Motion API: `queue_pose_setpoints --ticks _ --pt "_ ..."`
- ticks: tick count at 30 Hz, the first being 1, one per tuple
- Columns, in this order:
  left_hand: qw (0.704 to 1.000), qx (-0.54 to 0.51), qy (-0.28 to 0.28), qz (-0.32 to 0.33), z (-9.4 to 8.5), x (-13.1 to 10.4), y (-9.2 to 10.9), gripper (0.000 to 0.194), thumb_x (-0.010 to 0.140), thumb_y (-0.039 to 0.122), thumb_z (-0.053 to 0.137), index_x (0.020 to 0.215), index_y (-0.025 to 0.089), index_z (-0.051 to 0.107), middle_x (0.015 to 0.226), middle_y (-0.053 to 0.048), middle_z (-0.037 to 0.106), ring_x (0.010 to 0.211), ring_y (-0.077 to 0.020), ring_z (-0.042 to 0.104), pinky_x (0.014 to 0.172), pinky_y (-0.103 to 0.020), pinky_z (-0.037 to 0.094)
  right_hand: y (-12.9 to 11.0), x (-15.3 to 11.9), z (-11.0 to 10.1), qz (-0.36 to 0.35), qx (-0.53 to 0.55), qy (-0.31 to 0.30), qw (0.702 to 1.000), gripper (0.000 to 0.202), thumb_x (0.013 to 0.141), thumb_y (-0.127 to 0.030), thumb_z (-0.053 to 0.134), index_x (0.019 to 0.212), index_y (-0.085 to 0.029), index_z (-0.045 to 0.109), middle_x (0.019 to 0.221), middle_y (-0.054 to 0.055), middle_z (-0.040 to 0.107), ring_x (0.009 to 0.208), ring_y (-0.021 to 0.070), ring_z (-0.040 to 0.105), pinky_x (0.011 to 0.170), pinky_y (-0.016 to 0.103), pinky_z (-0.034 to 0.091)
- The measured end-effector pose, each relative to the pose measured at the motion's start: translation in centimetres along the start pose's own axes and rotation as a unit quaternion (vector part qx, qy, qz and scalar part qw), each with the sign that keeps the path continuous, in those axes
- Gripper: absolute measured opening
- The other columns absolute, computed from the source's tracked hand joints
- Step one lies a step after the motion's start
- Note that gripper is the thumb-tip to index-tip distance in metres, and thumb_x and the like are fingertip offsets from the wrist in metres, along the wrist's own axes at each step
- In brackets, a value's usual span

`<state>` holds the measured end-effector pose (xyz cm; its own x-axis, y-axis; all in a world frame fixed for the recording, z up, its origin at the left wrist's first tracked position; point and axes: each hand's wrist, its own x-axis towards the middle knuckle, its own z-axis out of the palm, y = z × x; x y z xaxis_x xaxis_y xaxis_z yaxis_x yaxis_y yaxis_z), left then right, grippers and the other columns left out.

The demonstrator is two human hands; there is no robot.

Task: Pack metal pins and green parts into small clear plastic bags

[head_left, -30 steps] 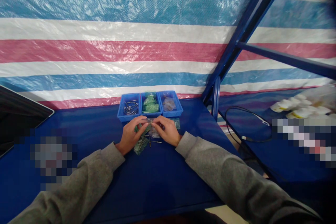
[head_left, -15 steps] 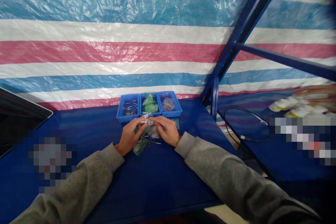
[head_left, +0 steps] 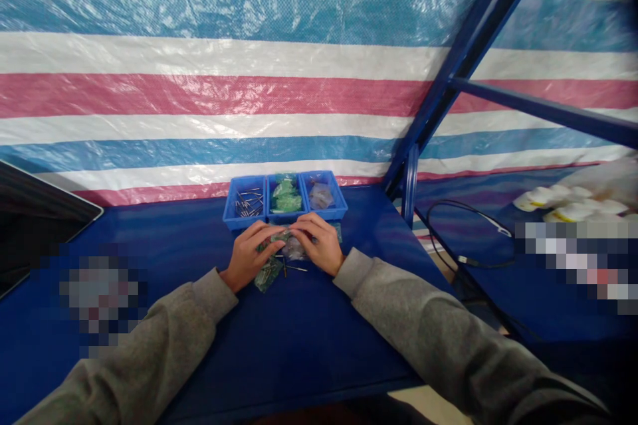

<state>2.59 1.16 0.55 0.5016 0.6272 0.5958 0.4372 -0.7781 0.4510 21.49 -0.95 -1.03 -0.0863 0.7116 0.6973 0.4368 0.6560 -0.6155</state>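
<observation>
My left hand (head_left: pixel 253 252) and my right hand (head_left: pixel 318 243) meet just in front of three blue bins. Their fingers are bent and pinch a small clear plastic bag between them; its contents are too small to make out. Beneath the fingers lie more clear bags (head_left: pixel 295 249). A green bag (head_left: pixel 268 275) rests below my left hand, and thin metal rods (head_left: pixel 298 269) lie beside it. The left bin (head_left: pixel 244 220) holds metal rods, the middle bin (head_left: pixel 284 218) green bags, the right bin (head_left: pixel 341 200) clear bags.
A dark screen-like panel (head_left: pixel 34 232) stands at the left, near a blurred-out item (head_left: pixel 100 292). Blue metal posts (head_left: pixel 409 179) rise at the right. Beyond them are a black cable (head_left: pixel 466 265) and white rolls (head_left: pixel 573 202) on another blue surface. Striped sheeting hangs behind.
The clear bag between my fingertips stands out less above them, and my fingers have drawn over it. A blurred hand at the far right is no longer in view. The view has shifted slightly.
</observation>
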Motion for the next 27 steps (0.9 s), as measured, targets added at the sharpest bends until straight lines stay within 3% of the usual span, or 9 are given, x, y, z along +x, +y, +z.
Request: queue_pose_setpoints --ticks 5,11,17,27 --pt "0.999 0.017 0.035 -0.002 0.44 -0.03 -0.39 0.014 0.084 0.025 0.055 0.091 0.017 0.064 0.085 -0.004 0.055 0.078 -0.0131 0.055 0.072 -0.027 0.047 -0.03 0.0 -0.11 -0.002 -0.015 -0.019 1.0 0.014 0.087 -0.024 0.051 0.092 -0.019 0.063 0.091 0.006 0.059 0.082 0.0154 0.057 0.074 0.028 0.048" --pt "1.0 0.003 0.025 0.012 0.27 0.1 -0.13 0.012 0.085 0.022 0.053 0.09 0.018 0.063 0.09 -0.004 0.062 0.086 -0.0147 0.057 0.079 -0.029 0.047 0.02 -0.03 -0.08 -0.011 -0.021 -0.066 0.998 0.015 0.086 -0.026 0.051 0.096 -0.019 0.062 0.092 0.006 0.057 0.077 0.0139 0.055 0.07 0.026 0.048" --pt "1.0 -0.001 0.02 0.001 0.09 0.25 0.3 0.016 0.085 0.027 0.052 0.092 0.018 0.063 0.082 -0.003 0.064 0.076 -0.014 0.057 0.071 -0.028 0.047 0.04 -0.06 -0.01 -0.016 -0.04 -0.079 0.996 0.015 0.088 -0.025 0.048 0.093 -0.019 0.06 0.091 0.006 0.058 0.067 0.0123 0.053 0.065 0.025 0.047" --pt "1.0 -0.008 0.013 0.016 0.04 0.25 0.15 0.015 0.085 0.026 0.052 0.09 0.018 0.063 0.086 -0.005 0.065 0.081 -0.0153 0.059 0.076 -0.03 0.048 0.29 -0.19 0.19 -0.024 -0.045 -0.079 0.996 0.012 0.083 -0.023 0.05 0.085 -0.018 0.06 0.08 0.003 0.06 0.063 0.0116 0.051 0.061 0.024 0.043"
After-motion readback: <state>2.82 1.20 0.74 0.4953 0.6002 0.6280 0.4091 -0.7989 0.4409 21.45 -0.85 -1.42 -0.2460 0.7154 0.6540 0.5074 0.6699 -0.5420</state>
